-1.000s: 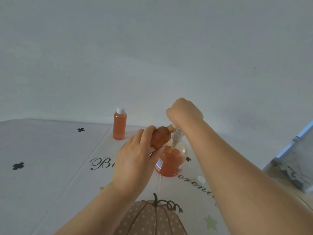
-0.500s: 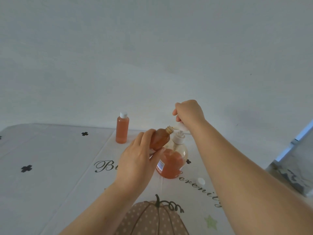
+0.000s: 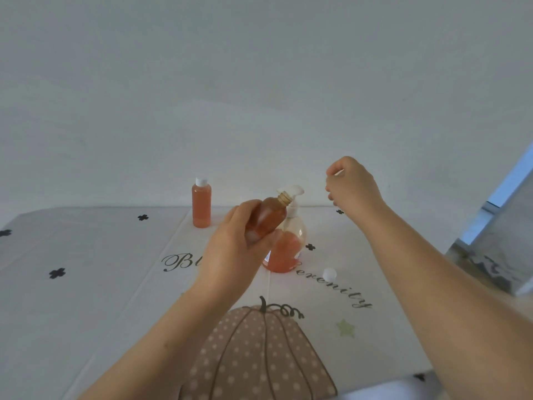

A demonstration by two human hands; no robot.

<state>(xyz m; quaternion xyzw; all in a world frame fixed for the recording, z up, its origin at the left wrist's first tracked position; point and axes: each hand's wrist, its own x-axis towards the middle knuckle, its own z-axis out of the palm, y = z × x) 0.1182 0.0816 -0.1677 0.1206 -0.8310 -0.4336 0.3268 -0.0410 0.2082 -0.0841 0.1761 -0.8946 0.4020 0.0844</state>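
My left hand [image 3: 230,246] grips a small uncapped bottle of orange liquid [image 3: 268,217], tilted so its open neck points up at the white pump head [image 3: 292,190]. The pump head belongs to a round soap dispenser [image 3: 288,252], partly filled with orange liquid, which stands just behind my left hand. To the right of the pump and well above the table, my right hand [image 3: 353,183] hangs with curled fingers, touching neither bottle. A small white cap [image 3: 329,274] lies on the cloth to the right of the dispenser.
A second orange bottle with a white cap [image 3: 201,203] stands upright at the back left. The table wears a white cloth [image 3: 86,284] printed with a pumpkin and script lettering. A grey marbled object [image 3: 496,255] sits past the table's right edge. A plain wall is behind.
My right hand has lifted off the pump head and swung up to the right. The small bottle in my left hand has tipped more upright. The camera view has tilted down a little.
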